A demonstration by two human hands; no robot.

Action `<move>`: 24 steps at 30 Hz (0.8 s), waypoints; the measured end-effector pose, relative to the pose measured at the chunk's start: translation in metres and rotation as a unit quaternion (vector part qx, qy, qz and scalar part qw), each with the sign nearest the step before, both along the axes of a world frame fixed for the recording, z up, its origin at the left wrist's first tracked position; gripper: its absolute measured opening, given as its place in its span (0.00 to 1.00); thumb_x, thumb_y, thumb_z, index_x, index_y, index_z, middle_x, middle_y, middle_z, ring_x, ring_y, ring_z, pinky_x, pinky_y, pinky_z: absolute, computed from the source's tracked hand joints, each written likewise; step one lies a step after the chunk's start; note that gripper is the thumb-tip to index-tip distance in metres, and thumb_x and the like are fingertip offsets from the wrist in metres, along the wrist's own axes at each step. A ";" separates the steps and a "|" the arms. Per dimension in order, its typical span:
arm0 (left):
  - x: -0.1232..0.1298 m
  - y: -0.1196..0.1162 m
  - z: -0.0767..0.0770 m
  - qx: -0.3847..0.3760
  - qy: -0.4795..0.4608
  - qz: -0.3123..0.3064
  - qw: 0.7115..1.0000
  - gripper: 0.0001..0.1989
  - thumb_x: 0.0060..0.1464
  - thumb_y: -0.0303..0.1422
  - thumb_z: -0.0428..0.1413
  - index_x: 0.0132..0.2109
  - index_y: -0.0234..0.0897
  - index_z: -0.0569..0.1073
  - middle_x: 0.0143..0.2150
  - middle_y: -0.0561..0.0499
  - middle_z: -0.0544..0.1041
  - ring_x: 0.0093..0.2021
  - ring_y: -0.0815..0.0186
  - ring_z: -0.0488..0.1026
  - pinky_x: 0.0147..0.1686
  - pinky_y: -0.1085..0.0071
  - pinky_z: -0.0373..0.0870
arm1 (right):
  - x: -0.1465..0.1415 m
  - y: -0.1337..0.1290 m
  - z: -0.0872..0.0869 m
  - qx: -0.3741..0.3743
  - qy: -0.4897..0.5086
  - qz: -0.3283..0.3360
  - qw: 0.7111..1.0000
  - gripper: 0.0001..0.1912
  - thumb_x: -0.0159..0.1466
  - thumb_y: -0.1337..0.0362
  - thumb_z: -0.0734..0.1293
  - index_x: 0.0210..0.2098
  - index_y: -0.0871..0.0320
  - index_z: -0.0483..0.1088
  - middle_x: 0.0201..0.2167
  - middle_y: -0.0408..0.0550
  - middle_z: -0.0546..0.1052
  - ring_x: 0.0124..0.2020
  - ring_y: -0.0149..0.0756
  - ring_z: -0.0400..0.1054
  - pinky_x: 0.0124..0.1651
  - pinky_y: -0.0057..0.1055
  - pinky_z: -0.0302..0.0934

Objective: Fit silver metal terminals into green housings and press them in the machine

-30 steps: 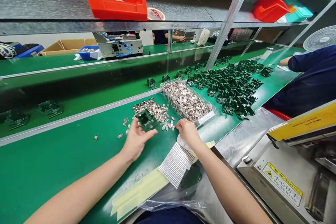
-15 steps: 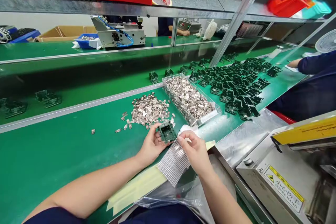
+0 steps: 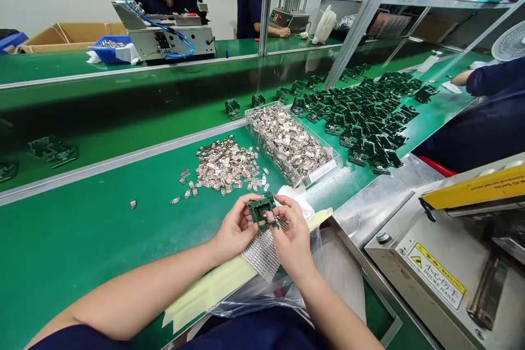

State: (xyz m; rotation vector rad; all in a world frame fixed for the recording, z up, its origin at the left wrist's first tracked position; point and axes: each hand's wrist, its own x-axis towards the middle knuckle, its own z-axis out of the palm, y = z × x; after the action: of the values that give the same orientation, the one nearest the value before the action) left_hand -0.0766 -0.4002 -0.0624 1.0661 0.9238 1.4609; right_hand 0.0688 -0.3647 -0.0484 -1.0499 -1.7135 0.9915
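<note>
A dark green plastic frame with a square opening (image 3: 262, 209) is held up between my two hands, above the table's near edge. My left hand (image 3: 238, 227) grips its left side with the fingers closed. From the right, my right hand (image 3: 292, 235) also closes on the frame, its thumb at the opening. Whether a small part is pinched in those fingers is hidden. Under the hands lies a sheet of small silvery rectangles (image 3: 262, 257), partly covered by my right hand. Beyond them are a loose pile of small metal pieces (image 3: 227, 164) and a clear box (image 3: 305, 179) full of similar pieces.
Many green frames (image 3: 369, 115) are heaped to the right of the box. A machine with a warning label (image 3: 437, 276) stands at the lower right. Another person's arm (image 3: 463, 77) reaches in at the far right. Shelf posts (image 3: 361, 22) rise beyond the belt.
My right hand has moved from the top of the silvery sheet onto the green frame, which is now tilted and held by both hands. Frames on the belt have shifted left in view.
</note>
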 end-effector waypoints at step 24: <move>0.027 -0.018 0.021 -0.090 0.061 0.080 0.991 0.18 0.54 0.37 0.60 0.49 0.38 0.66 0.32 0.52 0.72 0.28 0.70 0.70 0.28 0.74 0.74 | 0.001 -0.024 0.005 -0.213 0.226 -0.034 0.950 0.10 0.54 0.63 0.73 0.27 0.57 0.66 0.23 0.41 0.69 0.23 0.32 0.65 0.25 0.28 0.66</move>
State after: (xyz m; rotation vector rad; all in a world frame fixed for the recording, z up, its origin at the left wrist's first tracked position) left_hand -0.0501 -0.4183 -0.0410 0.9735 1.2301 1.4225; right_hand 0.0699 -0.3890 -0.0436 -1.0346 -1.1065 1.4707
